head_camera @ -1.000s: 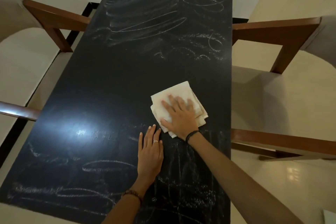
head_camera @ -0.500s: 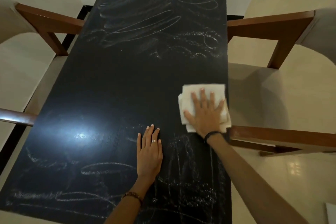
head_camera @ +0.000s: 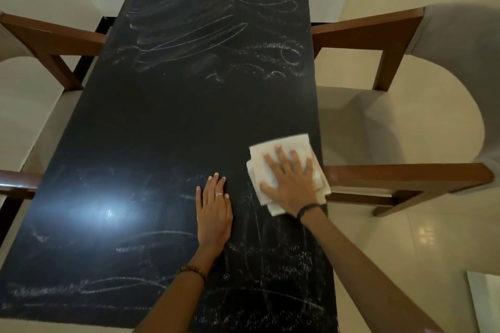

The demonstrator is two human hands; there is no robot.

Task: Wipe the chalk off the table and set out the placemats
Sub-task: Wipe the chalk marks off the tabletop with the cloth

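Note:
A long black table (head_camera: 173, 121) fills the view, with white chalk scribbles (head_camera: 189, 32) at its far end and more chalk marks (head_camera: 270, 265) along the near end. A folded white cloth (head_camera: 270, 151) lies at the table's right edge. My right hand (head_camera: 290, 181) presses flat on the cloth with fingers spread. My left hand (head_camera: 213, 211) rests flat on the bare tabletop just left of it, a ring on one finger. The middle band of the table looks free of chalk. No placemats are in view.
A wooden armchair with pale upholstery (head_camera: 400, 121) stands close against the table's right side, its near armrest (head_camera: 405, 174) beside the cloth. Another chair's wooden armrest (head_camera: 51, 35) stands at the left. A lamp reflection (head_camera: 108, 211) glares on the near left tabletop.
My right hand has slid the cloth rightwards from mid-table to the right edge and stays there. My left hand has stayed flat in the same spot.

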